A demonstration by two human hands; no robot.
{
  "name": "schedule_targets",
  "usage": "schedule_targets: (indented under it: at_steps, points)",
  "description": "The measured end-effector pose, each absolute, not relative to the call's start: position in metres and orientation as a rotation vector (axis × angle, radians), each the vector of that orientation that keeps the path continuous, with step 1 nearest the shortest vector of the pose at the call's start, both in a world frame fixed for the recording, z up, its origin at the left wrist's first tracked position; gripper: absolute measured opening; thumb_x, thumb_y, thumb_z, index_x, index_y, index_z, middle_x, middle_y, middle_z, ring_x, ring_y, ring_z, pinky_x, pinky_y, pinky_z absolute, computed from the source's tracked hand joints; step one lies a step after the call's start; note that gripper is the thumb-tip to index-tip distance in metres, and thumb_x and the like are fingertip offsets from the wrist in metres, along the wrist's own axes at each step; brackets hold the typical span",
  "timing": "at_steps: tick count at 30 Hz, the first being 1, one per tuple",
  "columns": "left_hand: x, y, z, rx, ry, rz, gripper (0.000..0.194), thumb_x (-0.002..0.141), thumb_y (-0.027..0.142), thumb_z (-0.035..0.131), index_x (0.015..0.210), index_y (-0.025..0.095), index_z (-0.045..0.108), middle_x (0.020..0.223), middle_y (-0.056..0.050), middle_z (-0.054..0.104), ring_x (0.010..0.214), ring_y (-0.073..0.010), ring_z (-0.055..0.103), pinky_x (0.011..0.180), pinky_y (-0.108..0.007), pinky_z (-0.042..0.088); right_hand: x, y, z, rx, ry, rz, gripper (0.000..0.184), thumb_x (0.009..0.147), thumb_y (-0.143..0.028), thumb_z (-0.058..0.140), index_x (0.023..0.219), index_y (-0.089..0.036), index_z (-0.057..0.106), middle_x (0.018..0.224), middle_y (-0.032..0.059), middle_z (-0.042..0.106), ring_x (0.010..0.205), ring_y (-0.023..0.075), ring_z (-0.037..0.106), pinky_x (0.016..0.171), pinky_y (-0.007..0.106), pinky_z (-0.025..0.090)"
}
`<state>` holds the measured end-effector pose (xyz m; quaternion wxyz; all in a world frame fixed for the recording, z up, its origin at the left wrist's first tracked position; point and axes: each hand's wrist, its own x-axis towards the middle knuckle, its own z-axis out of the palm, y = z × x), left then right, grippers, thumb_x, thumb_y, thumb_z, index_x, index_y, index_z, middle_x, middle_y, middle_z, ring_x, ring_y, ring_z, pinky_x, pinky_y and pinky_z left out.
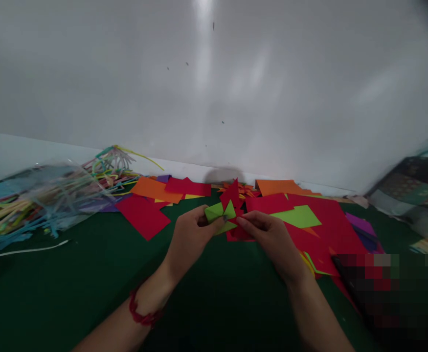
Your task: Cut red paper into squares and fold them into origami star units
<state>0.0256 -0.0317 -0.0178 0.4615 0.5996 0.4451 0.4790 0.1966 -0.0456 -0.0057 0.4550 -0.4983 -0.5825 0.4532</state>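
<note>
My left hand (193, 232) is closed round a small light-green folded paper (214, 212) with several pointed flaps, held above the table. Close by on the right, my right hand (268, 232) is closed in a pinch, its fingertips beside the green flaps. Whatever lies between those fingertips is too small to make out. Just behind the green paper is a pointed red paper piece (230, 193), partly covered by it. A red band (140, 313) circles my left wrist.
Pipe cleaners (15, 215) and a clear plastic bag (70, 183) lie at the left. Red sheets (334, 220), a green sheet (300, 216) and orange paper (278, 187) overlap at the right. A black-edged object (349, 283), partly pixelated, is at lower right. A white wall (125, 73) stands behind.
</note>
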Motion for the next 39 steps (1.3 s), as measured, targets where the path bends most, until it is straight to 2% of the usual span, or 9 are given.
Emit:
schedule_targets:
  at_steps: [5,11,15,23,28,35,39]
  points:
    - [0.025,-0.032,-0.015,1.498,1.091,1.170,0.019,0.076,0.034,0.059,0.086,0.018,0.063,0.083,-0.003,0.068,0.076,-0.0160,0.061,0.063,-0.024,0.048,0.197,-0.047,-0.003,-1.189,-1.480,1.189,0.029,0.079,-0.043,0.055,0.091,-0.019,0.067,0.075,0.0035,0.069,0.063,0.0160,0.065,0.061,0.029,0.054]
    - [0.024,-0.031,-0.017,1.555,1.101,1.135,0.020,0.077,0.034,0.057,0.088,0.019,0.063,0.081,-0.004,0.067,0.072,-0.0156,0.059,0.060,-0.024,0.045,0.199,-0.046,-0.005,-1.269,-1.526,1.049,0.022,0.077,-0.040,0.059,0.078,-0.019,0.068,0.070,0.0016,0.067,0.067,0.0158,0.063,0.062,0.027,0.051]
    - [0.023,-0.030,-0.020,1.631,1.157,1.144,0.020,0.075,0.036,0.057,0.082,0.019,0.063,0.074,-0.002,0.064,0.065,-0.0145,0.056,0.055,-0.024,0.042,0.198,-0.045,-0.008,-1.212,-1.495,1.117,0.019,0.074,-0.036,0.063,0.082,-0.020,0.066,0.076,0.0019,0.069,0.071,0.0166,0.065,0.065,0.029,0.053]
    - [0.025,-0.030,-0.015,1.725,1.242,1.124,0.029,0.081,0.042,0.049,0.067,0.018,0.057,0.055,0.003,0.046,0.051,-0.0098,0.038,0.045,-0.021,0.027,0.194,-0.043,-0.012,-1.225,-1.497,1.009,0.017,0.074,-0.036,0.063,0.075,-0.019,0.065,0.070,0.0016,0.068,0.066,0.0158,0.064,0.059,0.026,0.051]
    - [0.024,-0.033,-0.015,1.750,1.244,1.137,0.031,0.082,0.042,0.048,0.065,0.017,0.053,0.055,0.004,0.040,0.052,-0.0093,0.035,0.045,-0.020,0.026,0.196,-0.043,-0.014,-1.191,-1.508,1.059,0.019,0.074,-0.036,0.063,0.072,-0.018,0.062,0.066,0.0005,0.067,0.063,0.0141,0.063,0.059,0.025,0.050]
    - [0.026,-0.034,-0.016,1.838,1.307,1.145,0.031,0.083,0.039,0.047,0.060,0.017,0.049,0.055,0.005,0.037,0.053,-0.0091,0.034,0.047,-0.021,0.025,0.198,-0.043,-0.017,-1.236,-1.555,1.075,0.022,0.073,-0.039,0.064,0.073,-0.018,0.061,0.070,0.0023,0.067,0.068,0.0158,0.063,0.061,0.026,0.048]
    - [0.025,-0.032,-0.017,1.815,1.324,1.146,0.030,0.082,0.039,0.048,0.063,0.018,0.053,0.055,0.004,0.040,0.053,-0.0094,0.035,0.046,-0.021,0.026,0.198,-0.044,-0.014,-1.267,-1.642,1.058,0.024,0.076,-0.041,0.060,0.078,-0.018,0.064,0.072,0.0026,0.067,0.069,0.0159,0.062,0.061,0.026,0.047]
